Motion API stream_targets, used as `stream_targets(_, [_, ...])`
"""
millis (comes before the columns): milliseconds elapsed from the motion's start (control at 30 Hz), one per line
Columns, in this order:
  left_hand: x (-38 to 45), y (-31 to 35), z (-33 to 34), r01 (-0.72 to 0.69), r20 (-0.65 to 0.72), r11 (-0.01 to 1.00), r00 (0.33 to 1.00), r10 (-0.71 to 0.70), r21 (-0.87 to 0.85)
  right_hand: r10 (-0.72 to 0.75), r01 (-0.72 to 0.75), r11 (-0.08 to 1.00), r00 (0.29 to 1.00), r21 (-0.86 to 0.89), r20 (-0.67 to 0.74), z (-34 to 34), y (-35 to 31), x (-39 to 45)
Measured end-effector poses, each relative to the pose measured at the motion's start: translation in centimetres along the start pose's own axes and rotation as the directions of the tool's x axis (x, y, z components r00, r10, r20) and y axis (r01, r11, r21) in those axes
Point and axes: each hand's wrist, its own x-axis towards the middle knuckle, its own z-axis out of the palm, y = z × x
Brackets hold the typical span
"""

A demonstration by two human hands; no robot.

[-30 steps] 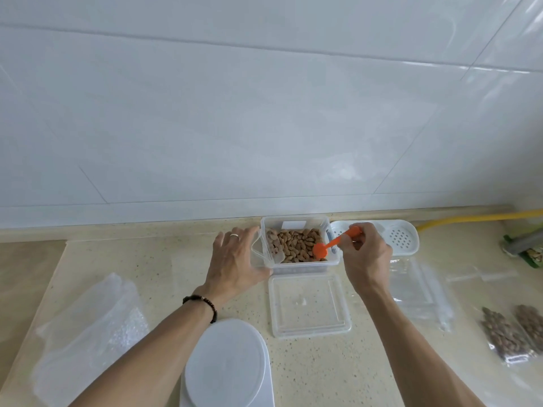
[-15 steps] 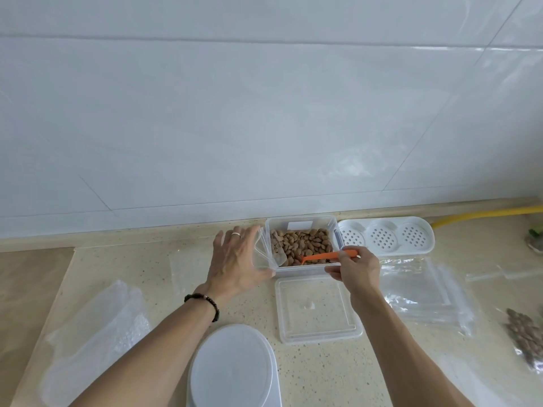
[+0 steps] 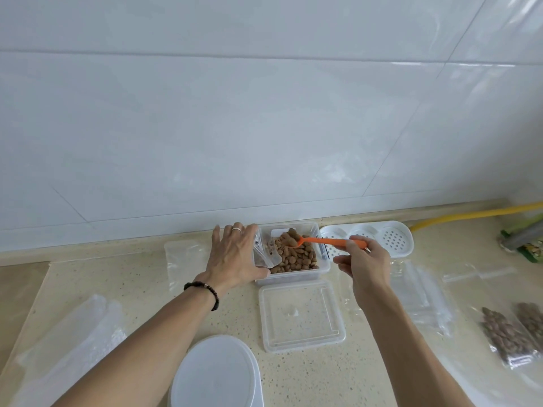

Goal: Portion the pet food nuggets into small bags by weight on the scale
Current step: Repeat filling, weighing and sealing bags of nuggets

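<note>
- On the speckled counter (image 3: 141, 292), under the tiled wall, we work with the white scale (image 3: 216, 374) at the near edge, nothing on its platform, so weighing is not yet begun for this bag.
- Next in size, the clear lid (image 3: 301, 314) lies flat just in front of the open tub (image 3: 321, 267), which holds the nuggets (image 3: 296, 257).
- Our left hand (image 3: 235, 257) pinches a small clear bag (image 3: 264, 252) between thumb and fingers, mouth held at the tub's left rim; we should keep that mouth wide and over the tub, so spilled pieces fall back in.
- Our right hand (image 3: 365, 261) curls round the handle end of the orange spoon (image 3: 323, 241), whose bowl, heaped with nuggets, hovers above the tub.
- We judge the load tall, so we move level and slowly, then tip inside the bag.
- Two filled bags (image 3: 511, 333) lie far right.
</note>
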Motion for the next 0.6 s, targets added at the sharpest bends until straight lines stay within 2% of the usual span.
stream_targets(133, [-0.1, 0.8, -0.4, -0.028, -0.018, 0.997, 0.999, 0.026, -0.078, -0.119, 0.133, 0.985, 0.985, -0.111, 0.128, 1.1, -1.4, -1.5])
stream_targets(233, [-0.4, 1.1, -0.7, -0.055, -0.056, 0.979, 0.997, 0.045, -0.198, -0.147, 0.199, 0.958, 0.959, -0.208, 0.24, 2.0, -2.0, -2.5])
stream_targets(333, [-0.8, 0.9, -1.0, -0.032, -0.053, 0.926, 0.999, 0.013, -0.377, -0.118, 0.175, 0.969, 0.948, -0.173, 0.296, 2.0, -2.3, -2.5])
stream_targets(467, [-1.2, 0.8, -1.3, 0.054, -0.005, 0.783, 0.997, -0.072, -0.62, -0.055, 0.074, 0.996, 0.945, -0.048, 0.324, 1.4, -2.3, -2.2])
stream_targets(600, [-1.2, 1.1, -1.0, 0.078, 0.032, 0.672, 0.996, -0.081, -0.736, -0.021, 0.009, 0.999, 0.939, 0.034, 0.344, 1.2, -2.4, -2.5])
